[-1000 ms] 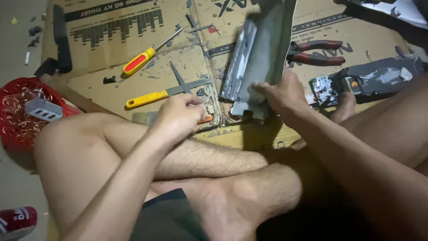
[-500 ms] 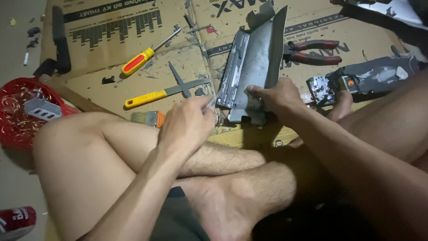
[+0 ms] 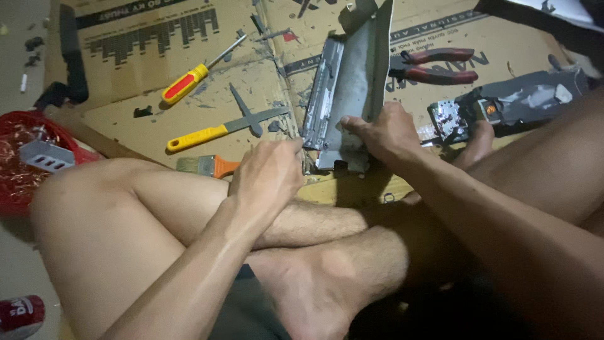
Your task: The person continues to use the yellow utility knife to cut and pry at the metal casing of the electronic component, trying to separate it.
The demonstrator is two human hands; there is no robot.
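The right hand (image 3: 387,129) grasps the grey metal chassis (image 3: 349,94); the left hand (image 3: 267,176), clenched at its lower corner, should work slowly there, chassis held steady.

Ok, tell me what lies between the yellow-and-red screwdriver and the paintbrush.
In the head view, between the yellow-and-red screwdriver and the paintbrush lies a yellow-handled tool with a grey metal blade, on the cardboard.

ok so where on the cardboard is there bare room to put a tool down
Bare cardboard lies between the red-and-yellow screwdriver and the black bar at the left edge. Another patch sits above the red-handled pliers. It is crowded around the grey metal panel, where the left hand and right hand meet.
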